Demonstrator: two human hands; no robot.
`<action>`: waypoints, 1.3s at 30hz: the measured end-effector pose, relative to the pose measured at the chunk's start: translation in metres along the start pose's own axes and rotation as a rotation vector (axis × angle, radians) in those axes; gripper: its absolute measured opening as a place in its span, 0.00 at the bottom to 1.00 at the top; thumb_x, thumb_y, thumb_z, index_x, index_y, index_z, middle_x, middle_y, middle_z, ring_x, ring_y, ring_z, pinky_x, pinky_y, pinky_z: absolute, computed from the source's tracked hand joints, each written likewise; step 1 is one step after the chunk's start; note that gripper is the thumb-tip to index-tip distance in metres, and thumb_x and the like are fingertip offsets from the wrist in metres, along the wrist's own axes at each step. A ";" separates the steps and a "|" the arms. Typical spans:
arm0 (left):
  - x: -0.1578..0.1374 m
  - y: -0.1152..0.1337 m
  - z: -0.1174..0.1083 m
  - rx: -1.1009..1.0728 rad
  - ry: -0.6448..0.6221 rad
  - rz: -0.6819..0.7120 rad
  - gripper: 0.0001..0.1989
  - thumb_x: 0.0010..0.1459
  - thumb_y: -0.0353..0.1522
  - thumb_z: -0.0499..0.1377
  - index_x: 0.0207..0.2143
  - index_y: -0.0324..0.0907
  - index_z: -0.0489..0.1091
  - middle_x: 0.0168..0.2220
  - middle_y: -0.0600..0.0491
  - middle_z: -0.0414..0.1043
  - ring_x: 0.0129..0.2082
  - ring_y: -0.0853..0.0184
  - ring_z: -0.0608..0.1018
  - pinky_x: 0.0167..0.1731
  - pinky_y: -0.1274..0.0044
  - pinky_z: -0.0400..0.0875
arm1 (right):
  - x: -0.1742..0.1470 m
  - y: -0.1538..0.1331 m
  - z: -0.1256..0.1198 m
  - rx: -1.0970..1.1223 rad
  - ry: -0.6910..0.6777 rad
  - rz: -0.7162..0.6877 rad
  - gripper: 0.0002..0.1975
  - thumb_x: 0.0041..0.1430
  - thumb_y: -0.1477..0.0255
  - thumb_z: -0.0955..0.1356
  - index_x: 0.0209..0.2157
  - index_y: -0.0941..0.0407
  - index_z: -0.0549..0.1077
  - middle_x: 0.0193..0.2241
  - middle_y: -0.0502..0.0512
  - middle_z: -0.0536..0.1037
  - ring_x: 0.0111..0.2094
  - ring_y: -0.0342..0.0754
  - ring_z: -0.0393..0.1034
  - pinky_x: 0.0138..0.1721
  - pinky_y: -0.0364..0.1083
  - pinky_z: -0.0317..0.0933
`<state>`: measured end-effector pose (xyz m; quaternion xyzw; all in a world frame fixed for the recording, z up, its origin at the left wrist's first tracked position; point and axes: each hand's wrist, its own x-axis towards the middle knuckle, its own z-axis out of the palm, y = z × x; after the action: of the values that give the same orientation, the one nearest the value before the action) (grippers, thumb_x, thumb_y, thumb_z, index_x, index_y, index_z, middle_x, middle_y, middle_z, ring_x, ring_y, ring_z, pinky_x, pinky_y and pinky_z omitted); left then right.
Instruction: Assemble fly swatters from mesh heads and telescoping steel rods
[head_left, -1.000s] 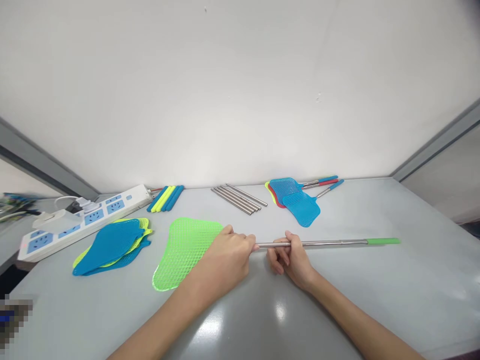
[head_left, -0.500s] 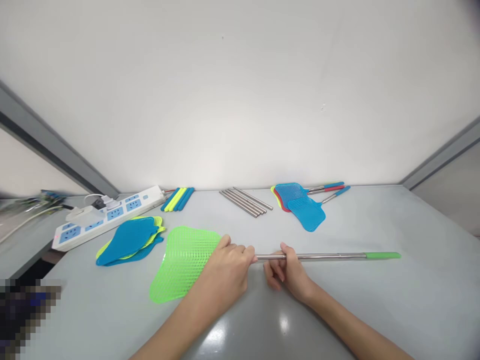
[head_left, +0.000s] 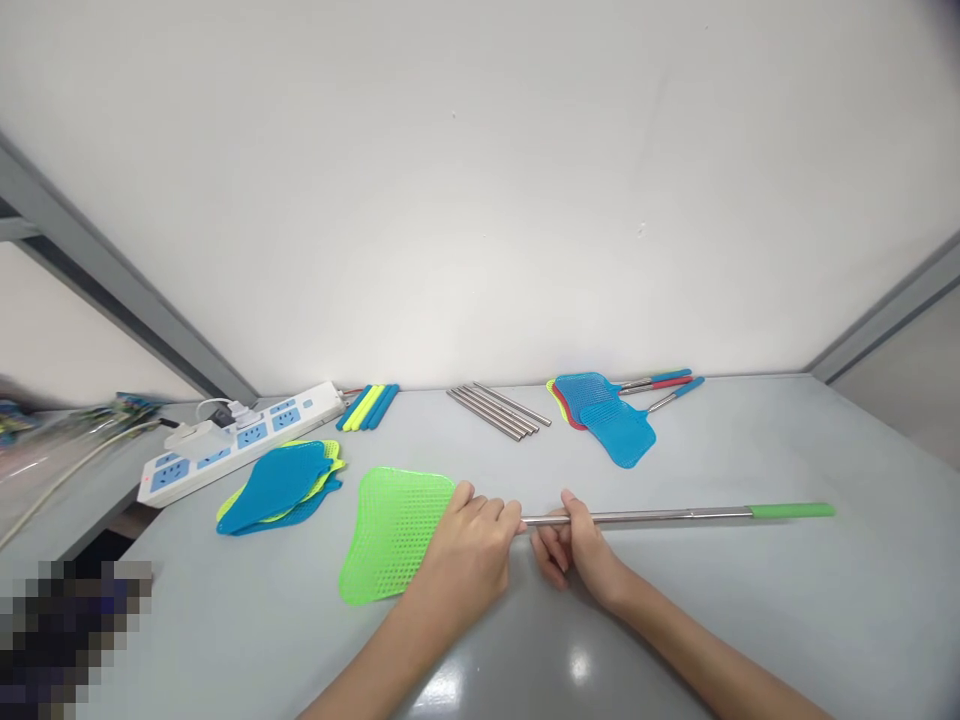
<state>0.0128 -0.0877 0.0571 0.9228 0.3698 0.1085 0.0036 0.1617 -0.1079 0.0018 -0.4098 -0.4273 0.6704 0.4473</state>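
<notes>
A bright green fly swatter (head_left: pixel 397 535) with a mesh head, a telescopic metal rod and a green grip lies sideways in front of me. My left hand (head_left: pixel 476 545) is closed around its neck, where the head joins the rod, and hides that joint. Just to the right, my right hand (head_left: pixel 581 545) holds the metal rod, thumb on top and fingers curled underneath. The rod runs on beyond it to the green grip (head_left: pixel 791 511) at the right.
Blue and yellow swatter heads (head_left: pixel 281 485) are stacked at left, beside a white power strip (head_left: pixel 240 440) with plugs. Along the wall lie blue and yellow grips (head_left: pixel 367 407), several metal rods (head_left: pixel 499 410) and a pile of assembled fly swatters (head_left: pixel 619 425).
The green swatter has moved slightly right, its grip end reaching farther out. Both hands keep their hold on it. The camera view has shifted a little.
</notes>
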 end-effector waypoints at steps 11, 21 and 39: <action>-0.004 0.003 0.009 -0.006 -0.018 -0.011 0.10 0.49 0.20 0.45 0.22 0.41 0.59 0.20 0.54 0.63 0.21 0.67 0.65 0.30 0.73 0.52 | -0.003 0.002 0.005 -0.096 0.001 0.049 0.28 0.57 0.60 0.45 0.09 0.54 0.53 0.05 0.49 0.56 0.12 0.41 0.49 0.18 0.43 0.46; -0.007 0.008 0.017 -0.110 -0.019 -0.119 0.12 0.56 0.22 0.41 0.24 0.41 0.59 0.22 0.55 0.63 0.22 0.68 0.65 0.30 0.74 0.52 | 0.002 -0.005 0.003 -0.040 0.086 0.119 0.27 0.56 0.59 0.49 0.09 0.55 0.53 0.05 0.46 0.51 0.09 0.39 0.45 0.15 0.42 0.41; -0.006 -0.010 0.014 -0.207 -0.010 -0.124 0.13 0.60 0.29 0.40 0.25 0.40 0.58 0.23 0.57 0.61 0.24 0.71 0.63 0.34 0.74 0.54 | 0.005 -0.026 -0.020 0.082 0.350 -0.009 0.23 0.52 0.62 0.61 0.10 0.56 0.51 0.09 0.43 0.48 0.11 0.37 0.45 0.16 0.43 0.40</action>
<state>0.0048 -0.0836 0.0416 0.8933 0.4130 0.1410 0.1075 0.1854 -0.0927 0.0191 -0.4997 -0.3168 0.6039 0.5341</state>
